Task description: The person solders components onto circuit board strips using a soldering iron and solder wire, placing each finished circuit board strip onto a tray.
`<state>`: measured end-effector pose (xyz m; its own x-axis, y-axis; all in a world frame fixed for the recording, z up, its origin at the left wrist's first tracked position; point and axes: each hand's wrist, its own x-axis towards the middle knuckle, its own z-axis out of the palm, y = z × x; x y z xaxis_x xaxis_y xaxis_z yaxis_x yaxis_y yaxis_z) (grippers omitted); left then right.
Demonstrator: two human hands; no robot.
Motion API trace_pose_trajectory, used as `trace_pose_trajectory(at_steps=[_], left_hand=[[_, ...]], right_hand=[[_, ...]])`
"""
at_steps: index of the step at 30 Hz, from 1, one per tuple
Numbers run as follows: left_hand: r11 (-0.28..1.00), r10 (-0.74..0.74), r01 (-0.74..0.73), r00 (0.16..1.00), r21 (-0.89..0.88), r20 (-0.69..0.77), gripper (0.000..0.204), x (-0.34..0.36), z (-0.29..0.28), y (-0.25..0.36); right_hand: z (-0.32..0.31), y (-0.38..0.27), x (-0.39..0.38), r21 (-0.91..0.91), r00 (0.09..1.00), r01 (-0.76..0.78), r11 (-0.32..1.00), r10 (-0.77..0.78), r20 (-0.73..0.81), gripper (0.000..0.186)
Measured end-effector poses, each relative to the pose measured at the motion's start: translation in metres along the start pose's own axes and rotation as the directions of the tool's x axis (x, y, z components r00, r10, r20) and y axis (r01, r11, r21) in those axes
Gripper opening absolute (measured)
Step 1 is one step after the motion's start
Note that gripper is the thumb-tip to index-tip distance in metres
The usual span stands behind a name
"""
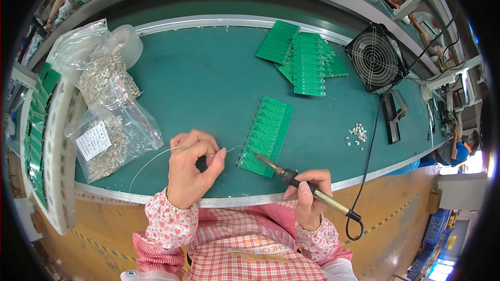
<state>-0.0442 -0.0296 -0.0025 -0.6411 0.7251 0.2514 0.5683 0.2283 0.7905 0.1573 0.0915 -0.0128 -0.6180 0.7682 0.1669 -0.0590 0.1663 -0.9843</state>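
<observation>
My left hand [194,165] pinches a thin solder wire [143,167], whose free end reaches toward the left edge of a green circuit board [272,125] lying on the mat. In my right hand [311,198] is a soldering iron [333,203], its metal tip at the board's lower part, near the wire's end; whether they touch I cannot tell. The iron's black cord loops below the handle and runs up to the right. Small white components [358,131] lie loose to the right of the board.
Stacked boards [307,62] lie at the back beside a black fan [374,57] and iron stand [391,117]. Bags of components [107,151], a tape roll [128,45] and a white tray holding boards [63,145] are at left. Co-workers [461,151] are around the bench.
</observation>
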Motion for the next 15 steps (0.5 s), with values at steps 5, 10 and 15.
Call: trace_pose_trajectory(at_steps=[5,10,15], left_hand=[[0.999,-0.004,0.006,1.000,-0.052,0.031,0.025,-0.0032,-0.0026,-0.0039],[0.998,0.027,-0.023,0.997,-0.056,0.073,0.027,-0.0026,-0.0018,-0.0053],[0.998,0.054,-0.052,0.994,-0.019,0.092,0.028,-0.0021,-0.0011,-0.0049]], right_hand=[[0.0033,0.0035,0.0005,0.007,0.999,0.008,1.000,-0.009,0.052,0.016],[0.0031,0.0050,0.0016,0.018,0.998,0.012,1.000,-0.013,0.065,0.014],[0.0031,0.0060,0.0015,0.004,0.997,0.005,1.000,-0.006,0.073,0.014]])
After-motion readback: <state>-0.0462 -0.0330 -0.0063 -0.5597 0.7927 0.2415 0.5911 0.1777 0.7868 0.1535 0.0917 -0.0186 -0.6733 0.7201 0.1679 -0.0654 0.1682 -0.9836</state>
